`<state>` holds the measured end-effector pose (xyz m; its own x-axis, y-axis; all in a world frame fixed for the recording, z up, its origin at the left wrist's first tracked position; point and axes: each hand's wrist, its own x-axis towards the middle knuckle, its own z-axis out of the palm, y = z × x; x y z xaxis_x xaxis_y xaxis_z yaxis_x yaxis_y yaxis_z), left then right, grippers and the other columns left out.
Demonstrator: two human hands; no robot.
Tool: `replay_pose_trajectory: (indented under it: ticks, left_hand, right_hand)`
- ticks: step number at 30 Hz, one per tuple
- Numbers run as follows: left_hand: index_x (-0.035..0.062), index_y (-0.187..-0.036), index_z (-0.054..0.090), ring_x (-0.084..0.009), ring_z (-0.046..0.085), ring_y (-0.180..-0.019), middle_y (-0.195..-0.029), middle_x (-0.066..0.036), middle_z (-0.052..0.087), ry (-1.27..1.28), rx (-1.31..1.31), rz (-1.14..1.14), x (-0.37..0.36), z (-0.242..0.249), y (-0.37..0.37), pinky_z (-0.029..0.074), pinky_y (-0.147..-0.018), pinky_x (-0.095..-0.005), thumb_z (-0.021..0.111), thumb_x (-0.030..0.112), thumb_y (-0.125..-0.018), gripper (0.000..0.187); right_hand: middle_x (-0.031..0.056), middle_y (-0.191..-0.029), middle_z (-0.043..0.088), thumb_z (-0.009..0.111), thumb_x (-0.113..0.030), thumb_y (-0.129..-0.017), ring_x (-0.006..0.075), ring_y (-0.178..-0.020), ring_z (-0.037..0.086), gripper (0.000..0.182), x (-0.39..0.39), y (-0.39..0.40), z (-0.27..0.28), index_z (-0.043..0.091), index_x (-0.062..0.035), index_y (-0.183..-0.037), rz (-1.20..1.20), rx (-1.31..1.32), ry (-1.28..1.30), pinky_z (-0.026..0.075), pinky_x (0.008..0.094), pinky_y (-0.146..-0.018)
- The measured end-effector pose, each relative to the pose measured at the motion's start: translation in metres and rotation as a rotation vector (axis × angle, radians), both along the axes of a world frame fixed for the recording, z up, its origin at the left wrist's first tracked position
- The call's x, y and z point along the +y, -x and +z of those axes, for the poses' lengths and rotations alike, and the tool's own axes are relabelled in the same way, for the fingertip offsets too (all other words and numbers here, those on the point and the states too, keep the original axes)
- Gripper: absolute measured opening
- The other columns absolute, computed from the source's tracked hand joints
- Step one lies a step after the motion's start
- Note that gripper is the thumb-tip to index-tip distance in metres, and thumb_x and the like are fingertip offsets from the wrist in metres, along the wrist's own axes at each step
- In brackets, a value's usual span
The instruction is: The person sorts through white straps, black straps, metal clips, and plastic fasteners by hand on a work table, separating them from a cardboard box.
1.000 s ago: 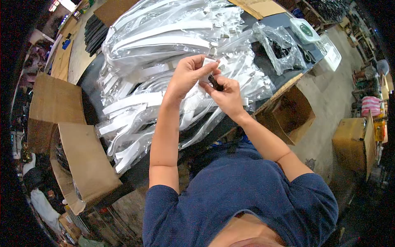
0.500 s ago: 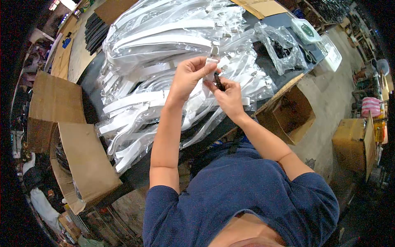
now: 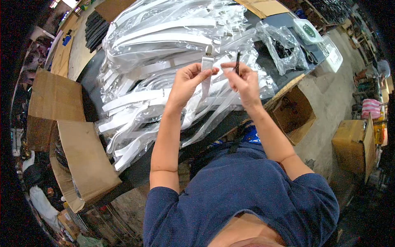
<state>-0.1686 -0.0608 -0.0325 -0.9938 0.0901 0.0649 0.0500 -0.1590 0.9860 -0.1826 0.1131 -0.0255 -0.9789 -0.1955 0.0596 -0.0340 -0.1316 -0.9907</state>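
Observation:
My left hand (image 3: 186, 84) is closed on a white strap (image 3: 207, 64) with a shiny metal clip (image 3: 209, 50) at its upper end. Thumb and fingers pinch it just below that clip, and the rest of the strap hangs toward the pile. To the right, my right hand (image 3: 243, 84) grips a slim dark tool (image 3: 238, 61) that points upward; its exact kind does not show. The two hands are a short way apart. Beneath them lies a large heap of white straps in clear plastic bags (image 3: 164, 45), many with metal clips.
Scissors (image 3: 309, 55), a crumpled clear bag (image 3: 284, 49) and plastic tubs (image 3: 308, 31) lie at the table's right end. An open cardboard box (image 3: 88, 160) stands at the left, another box (image 3: 292, 111) below the right edge. Dark strips (image 3: 96, 31) are stacked at the far left.
My right hand has moved away from the strap to the right, its dark tool now upright. My left hand keeps hold of the strap, which has turned slightly.

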Motion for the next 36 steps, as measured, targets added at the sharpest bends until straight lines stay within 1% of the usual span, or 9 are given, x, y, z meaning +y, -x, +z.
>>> replay_pose_trajectory:
  ticks: [6, 10, 15, 22, 25, 28, 30, 34, 36]
  left_hand:
    - [-0.0009, -0.104, 0.061, -0.0162, 0.063, -0.086, -0.089, -0.010, 0.067, 0.193, -0.001, -0.189, 0.004, 0.000, 0.002, 0.048, -0.080, -0.0279, 0.060, 0.014, -0.087, 0.023]
    - [-0.0003, -0.109, 0.059, -0.0158, 0.063, -0.084, -0.089, -0.010, 0.067, 0.096, -0.004, -0.142, 0.007, 0.004, -0.003, 0.048, -0.079, -0.0283, 0.059, 0.014, -0.087, 0.026]
    - [-0.0004, -0.119, 0.053, -0.0152, 0.061, -0.087, -0.094, -0.009, 0.065, 0.180, -0.028, -0.247, -0.003, -0.004, -0.002, 0.046, -0.083, -0.0289, 0.059, 0.010, -0.087, 0.035]
    - [-0.0029, -0.115, 0.055, -0.0119, 0.059, -0.089, -0.097, -0.008, 0.064, 0.059, -0.095, -0.211, 0.013, 0.009, -0.005, 0.045, -0.079, -0.0252, 0.060, 0.004, -0.083, 0.034]
    - [-0.0024, -0.113, 0.056, -0.0103, 0.058, -0.081, -0.092, -0.006, 0.063, 0.069, -0.030, -0.085, 0.022, 0.009, -0.005, 0.046, -0.073, -0.0238, 0.060, 0.012, -0.086, 0.031]
    - [-0.0014, -0.107, 0.059, -0.0080, 0.054, -0.069, -0.081, -0.003, 0.061, 0.015, -0.156, -0.105, 0.019, 0.002, 0.001, 0.044, -0.063, -0.0214, 0.059, 0.021, -0.089, 0.029]
    - [0.0013, -0.097, 0.063, -0.0061, 0.049, -0.061, -0.071, 0.000, 0.058, 0.090, -0.090, -0.060, 0.017, -0.005, 0.003, 0.040, -0.057, -0.0196, 0.057, 0.028, -0.090, 0.028]
    - [0.0030, -0.091, 0.064, -0.0054, 0.048, -0.060, -0.069, 0.000, 0.057, 0.061, -0.065, 0.005, 0.015, -0.004, 0.003, 0.038, -0.056, -0.0199, 0.058, 0.025, -0.090, 0.022]
    - [0.0029, -0.091, 0.064, -0.0055, 0.048, -0.060, -0.070, 0.001, 0.057, 0.051, -0.066, 0.000, 0.016, -0.004, 0.002, 0.038, -0.057, -0.0199, 0.059, 0.024, -0.089, 0.021]
  right_hand:
    - [-0.0039, -0.058, 0.049, 0.070, -0.017, -0.080, 0.0007, -0.048, 0.039, 0.022, -0.003, 0.024, 0.009, 0.061, 0.0005, -0.087, 0.024, -0.068, 0.051, 0.026, 0.0170, -0.042]
    - [-0.0067, -0.058, 0.049, 0.069, -0.018, -0.081, 0.0006, -0.048, 0.037, 0.018, -0.004, 0.026, 0.004, 0.066, -0.0011, -0.085, 0.019, -0.042, 0.110, 0.025, 0.0185, -0.042]
    - [-0.0038, -0.052, 0.047, 0.069, -0.016, -0.081, 0.0028, -0.042, 0.036, 0.016, -0.004, 0.024, 0.008, 0.063, -0.0018, -0.078, -0.003, -0.166, 0.380, 0.024, 0.0190, -0.041]
    - [-0.0028, -0.050, 0.046, 0.071, -0.016, -0.079, 0.0036, -0.040, 0.033, 0.017, 0.001, 0.026, -0.004, 0.061, -0.0024, -0.074, 0.091, -0.272, 0.467, 0.024, 0.0200, -0.040]
    - [-0.0031, -0.049, 0.045, 0.071, -0.016, -0.079, 0.0034, -0.040, 0.033, 0.018, 0.002, 0.024, -0.004, 0.061, -0.0027, -0.073, 0.072, -0.249, 0.468, 0.026, 0.0200, -0.040]
    - [-0.0048, -0.054, 0.045, 0.067, -0.014, -0.083, 0.0033, -0.042, 0.035, 0.015, 0.005, 0.025, -0.006, 0.062, -0.0006, -0.088, 0.105, -0.258, 0.406, 0.027, 0.0188, -0.044]
    - [-0.0022, -0.059, 0.047, 0.061, -0.022, -0.088, 0.0063, -0.049, 0.042, 0.025, 0.005, 0.024, -0.001, 0.058, 0.0012, -0.099, 0.134, -0.212, 0.243, 0.035, 0.0209, -0.049]
    - [0.0026, -0.068, 0.049, 0.040, -0.033, -0.096, 0.0127, -0.064, 0.049, 0.042, 0.022, 0.025, 0.013, 0.054, 0.0039, -0.112, 0.183, -0.266, 0.419, 0.046, 0.0311, -0.070]
    - [0.0031, -0.070, 0.051, 0.041, -0.031, -0.096, 0.0127, -0.064, 0.049, 0.040, 0.035, 0.032, 0.008, 0.054, 0.0039, -0.111, 0.177, -0.209, 0.376, 0.046, 0.0300, -0.070]
